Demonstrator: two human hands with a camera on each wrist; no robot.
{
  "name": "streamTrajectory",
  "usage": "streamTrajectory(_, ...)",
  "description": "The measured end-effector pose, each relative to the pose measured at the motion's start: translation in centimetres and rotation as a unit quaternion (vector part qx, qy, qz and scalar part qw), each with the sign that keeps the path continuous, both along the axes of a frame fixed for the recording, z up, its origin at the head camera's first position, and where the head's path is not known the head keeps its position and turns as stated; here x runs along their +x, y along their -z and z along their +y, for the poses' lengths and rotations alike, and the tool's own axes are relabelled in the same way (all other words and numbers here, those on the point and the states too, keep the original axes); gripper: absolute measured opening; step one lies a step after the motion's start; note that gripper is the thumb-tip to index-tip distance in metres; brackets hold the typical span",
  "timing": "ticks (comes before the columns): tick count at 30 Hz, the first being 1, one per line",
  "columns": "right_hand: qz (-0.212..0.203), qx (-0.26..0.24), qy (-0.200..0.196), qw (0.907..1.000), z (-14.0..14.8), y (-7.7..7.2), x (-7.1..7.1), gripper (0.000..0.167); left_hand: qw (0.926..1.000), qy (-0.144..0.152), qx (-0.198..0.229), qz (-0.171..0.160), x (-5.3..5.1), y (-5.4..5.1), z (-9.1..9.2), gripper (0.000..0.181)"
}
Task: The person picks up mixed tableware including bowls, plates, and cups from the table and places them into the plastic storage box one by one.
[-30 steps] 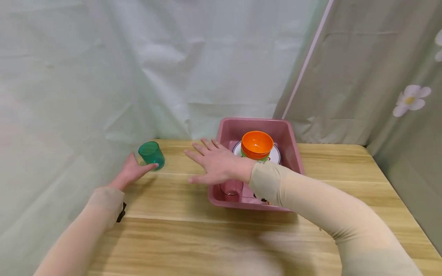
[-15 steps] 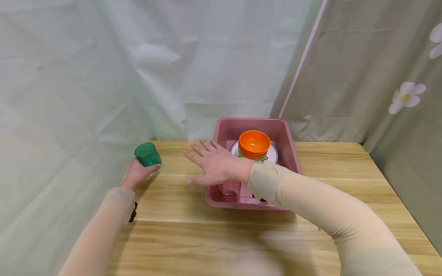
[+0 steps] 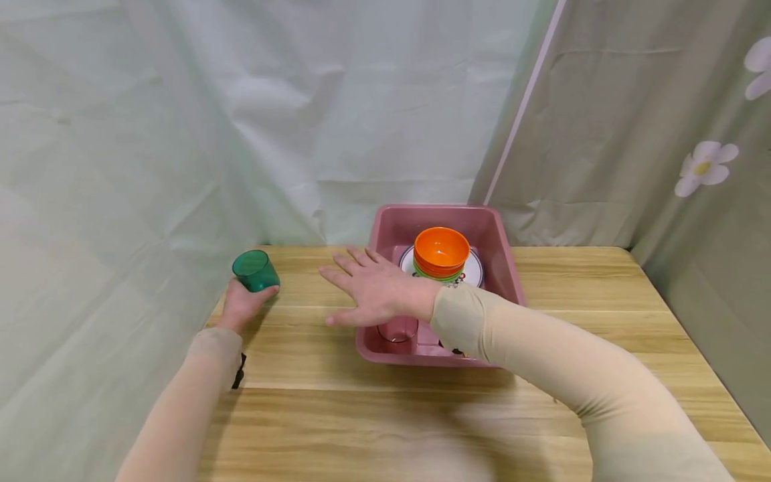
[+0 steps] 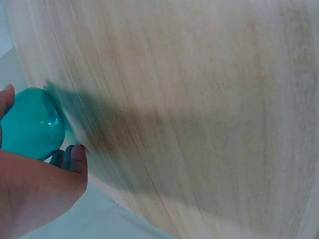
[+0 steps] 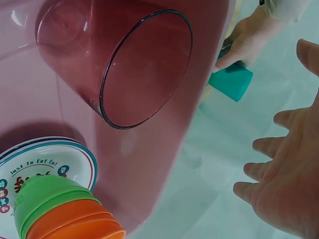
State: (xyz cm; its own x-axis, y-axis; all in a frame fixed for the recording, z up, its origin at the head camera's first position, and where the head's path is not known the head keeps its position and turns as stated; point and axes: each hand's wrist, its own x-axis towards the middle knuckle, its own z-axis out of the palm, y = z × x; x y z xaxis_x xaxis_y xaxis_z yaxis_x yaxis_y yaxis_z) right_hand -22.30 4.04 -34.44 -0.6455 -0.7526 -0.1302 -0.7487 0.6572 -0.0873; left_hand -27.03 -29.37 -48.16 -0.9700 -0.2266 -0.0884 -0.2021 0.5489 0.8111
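Note:
At the table's far left, my left hand (image 3: 242, 304) grips a translucent green cup (image 3: 255, 270), with the thumb across its near side. In the left wrist view the fingers curl round the cup (image 4: 32, 122) close to the wood. My right hand (image 3: 376, 286) is spread flat, palm down, over the left edge of the pink basin (image 3: 442, 361), and holds nothing. Beneath it in the basin is a clear cup (image 5: 144, 74), partly hidden in the head view. Further back, orange bowls (image 3: 442, 248) are stacked on green ones (image 5: 45, 196), on a white plate (image 5: 75, 154).
A wooden table (image 3: 361, 428) carries the basin. Pale curtains (image 3: 361, 120) hang close behind and to the left; a flowered curtain (image 3: 705, 167) hangs at the right. My right forearm (image 3: 542, 335) crosses the basin and hides part of its contents.
My left hand has moved right and closed round the green cup, which stays in about the same place. The right hand keeps its spread pose. The head view has shifted slightly.

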Motion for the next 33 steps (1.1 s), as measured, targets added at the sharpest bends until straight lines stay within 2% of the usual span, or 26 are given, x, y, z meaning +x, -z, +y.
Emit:
streamTrajectory(4, 0.003, 0.000, -0.001, 1.0000, 0.0, 0.2, 0.0, 0.090, 0.9999, -0.009, 0.003, 0.004, 0.1, 0.1, 0.0, 0.092)
streamTrajectory(7, 0.007, 0.001, -0.002, 1.0000, 0.1, 0.2, 0.0, 0.090, 1.0000, -0.002, -0.003, 0.000, 0.1, 0.0, 0.0, 0.092)
streamTrajectory(11, 0.010, 0.001, 0.005, 0.9999, 0.5, 0.0, -0.2, 0.091, 0.9997, 0.020, -0.009, 0.005, 0.0, -0.6, 0.0, 0.093)
streamTrajectory(16, 0.026, 0.000, 0.009, 0.9996, 1.3, -0.4, -0.3, 0.090, 0.9974, 0.061, 0.001, 0.037, 0.2, -1.8, 0.3, 0.094)
streamTrajectory(20, 0.029, -0.004, 0.013, 0.9995, 2.2, -0.9, -0.3, 0.091, 0.9950, 0.085, 0.011, 0.052, 0.6, -3.3, 0.9, 0.097)
streamTrajectory(28, 0.025, -0.020, 0.017, 0.9993, 5.2, -1.7, -0.2, 0.090, 0.9869, 0.134, 0.005, 0.089, 1.9, -7.5, 3.4, 0.095)
streamTrajectory(33, 0.010, -0.030, 0.027, 0.9991, 7.6, -2.1, 0.2, 0.089, 0.9830, 0.164, -0.019, 0.080, 2.9, -9.6, 5.3, 0.096)
